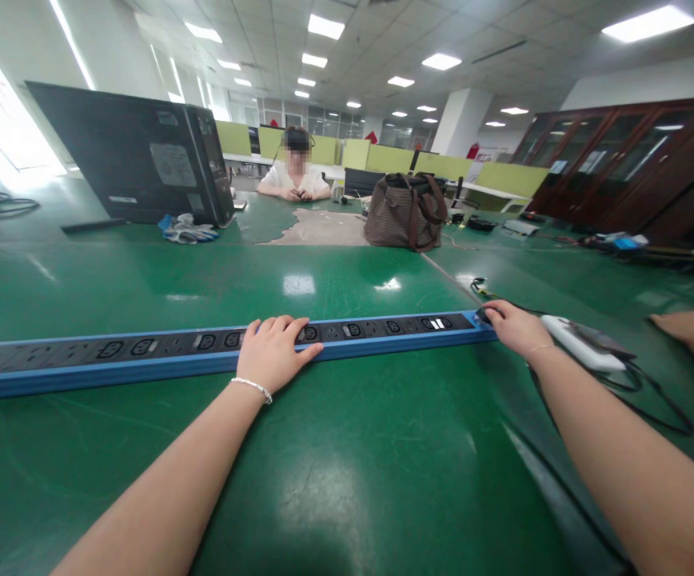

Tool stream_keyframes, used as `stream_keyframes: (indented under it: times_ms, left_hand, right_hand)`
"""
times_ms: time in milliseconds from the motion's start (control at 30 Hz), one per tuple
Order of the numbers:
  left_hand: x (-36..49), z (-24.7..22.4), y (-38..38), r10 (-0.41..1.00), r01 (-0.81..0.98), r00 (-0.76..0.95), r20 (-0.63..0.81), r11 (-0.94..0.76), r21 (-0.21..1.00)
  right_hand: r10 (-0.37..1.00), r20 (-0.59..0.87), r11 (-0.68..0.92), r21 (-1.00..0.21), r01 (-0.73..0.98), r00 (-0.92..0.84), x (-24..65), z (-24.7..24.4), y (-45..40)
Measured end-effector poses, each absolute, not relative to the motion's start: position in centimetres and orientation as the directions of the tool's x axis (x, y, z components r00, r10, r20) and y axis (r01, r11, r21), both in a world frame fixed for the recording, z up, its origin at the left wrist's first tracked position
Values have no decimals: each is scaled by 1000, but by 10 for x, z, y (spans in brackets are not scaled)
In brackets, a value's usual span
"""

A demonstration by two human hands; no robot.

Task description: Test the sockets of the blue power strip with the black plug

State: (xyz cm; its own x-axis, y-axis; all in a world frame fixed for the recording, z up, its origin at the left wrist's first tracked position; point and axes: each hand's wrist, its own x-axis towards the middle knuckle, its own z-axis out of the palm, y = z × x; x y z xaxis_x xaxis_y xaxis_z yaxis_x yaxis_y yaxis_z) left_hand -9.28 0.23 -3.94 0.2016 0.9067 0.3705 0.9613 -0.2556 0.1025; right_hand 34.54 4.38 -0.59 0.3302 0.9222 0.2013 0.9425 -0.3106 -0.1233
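Observation:
A long blue power strip (371,346) with a black socket face lies across the green table (347,448). My left hand (275,350) rests over its middle, fingers on the far side and thumb spread along the near edge. At the strip's right end, my right hand (512,326) has its fingers closed round a small black part (484,316), mostly hidden by the fingertips. A dark cable runs down beneath my right forearm. White adapter (580,342) and black cables lie just right of my right wrist.
Another person's hand (692,330) is at the right edge. Farther back are a black computer case (137,160), gloves (186,230), a brown bag (405,212) and a seated person (295,172). Wooden cabinets (623,160) stand at the right.

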Motion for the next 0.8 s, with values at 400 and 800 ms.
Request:
stream_keyframes:
  times_ms: [400, 800]
  left_hand:
    - [-92, -37, 1, 916, 962, 196, 350, -249, 113]
    - [-93, -40, 1, 899, 959, 213, 383, -267, 93]
  right_hand:
    - [914, 209, -339, -77, 938, 348, 328, -8, 42]
    - [907, 235, -329, -122, 936, 350, 327, -17, 40]
